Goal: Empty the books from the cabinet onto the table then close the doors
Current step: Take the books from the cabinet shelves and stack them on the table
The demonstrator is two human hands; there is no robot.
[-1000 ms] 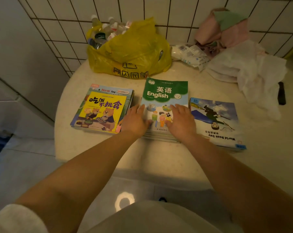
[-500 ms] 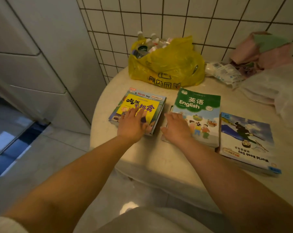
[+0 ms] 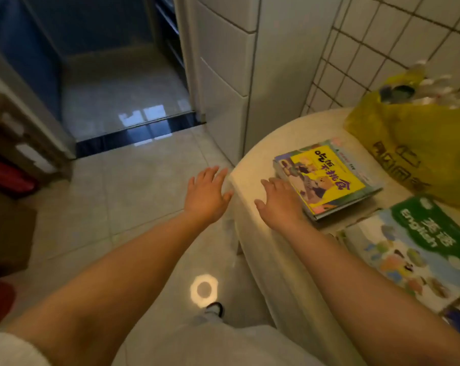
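Note:
Two stacks of books lie on the round cream table [image 3: 252,170]. The yellow picture book [image 3: 329,175] tops the far stack, and the green English textbook [image 3: 419,247] tops the near one at the right edge. My right hand [image 3: 279,204] hovers open over the table's left rim, its fingertips beside the yellow book's corner. My left hand [image 3: 207,194] is open in the air past the table's edge, above the floor. Neither hand holds anything. A white cabinet [image 3: 223,75] stands behind the table, its front shut on this side.
A yellow plastic bag [image 3: 413,146] with bottles sits at the table's back. Tiled floor spreads to the left, with a dark threshold [image 3: 139,136] into another room. Brown and red boxes [image 3: 14,165] stand at the far left. My foot [image 3: 214,310] is below.
The view has swung left, away from the table. Both hands have come off the books and moved left; the left hand is now off the table's edge.

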